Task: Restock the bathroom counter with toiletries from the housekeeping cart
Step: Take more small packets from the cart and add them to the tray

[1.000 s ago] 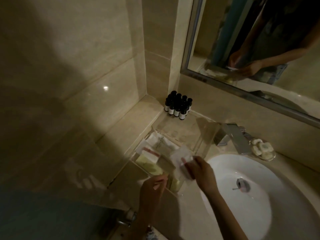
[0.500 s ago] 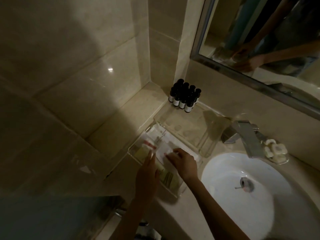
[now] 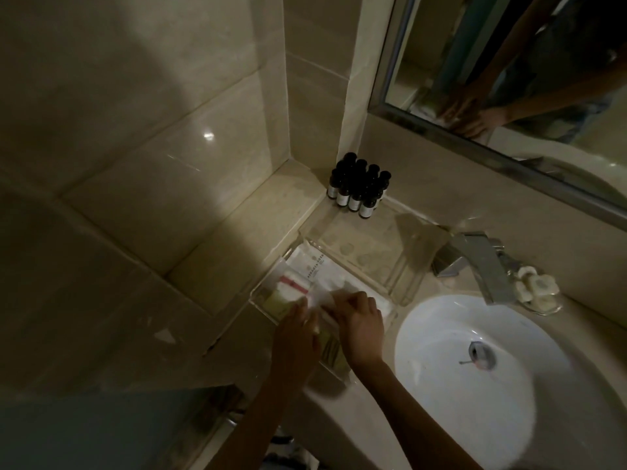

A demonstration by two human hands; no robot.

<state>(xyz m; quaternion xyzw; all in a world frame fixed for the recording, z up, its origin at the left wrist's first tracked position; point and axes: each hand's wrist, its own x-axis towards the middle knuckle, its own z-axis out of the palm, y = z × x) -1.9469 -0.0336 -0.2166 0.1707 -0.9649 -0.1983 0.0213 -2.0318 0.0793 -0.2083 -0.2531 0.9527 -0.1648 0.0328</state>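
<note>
A clear acrylic tray (image 3: 409, 290) lies on the beige counter, left of the sink. Its left half holds white printed packets (image 3: 314, 266), one with a red stripe (image 3: 291, 283), and greenish sachets (image 3: 274, 304). Both hands are low over the tray's near end. My right hand (image 3: 361, 322) pinches a white packet (image 3: 322, 297) with curled fingers and holds it down among the others. My left hand (image 3: 297, 334) reaches in beside it, straight fingertips touching the same packet's left edge. The tray's near part is hidden under my hands.
Several small dark bottles with white labels (image 3: 359, 191) stand in the back corner. A white round sink (image 3: 441, 395) lies to the right, with a chrome faucet (image 3: 481, 262) and a soap dish (image 3: 539, 291) behind it. The mirror (image 3: 509, 62) hangs above.
My right hand brought the white packet from above the tray's near edge down into the tray. My left hand followed in beside it. The camera moved closer.
</note>
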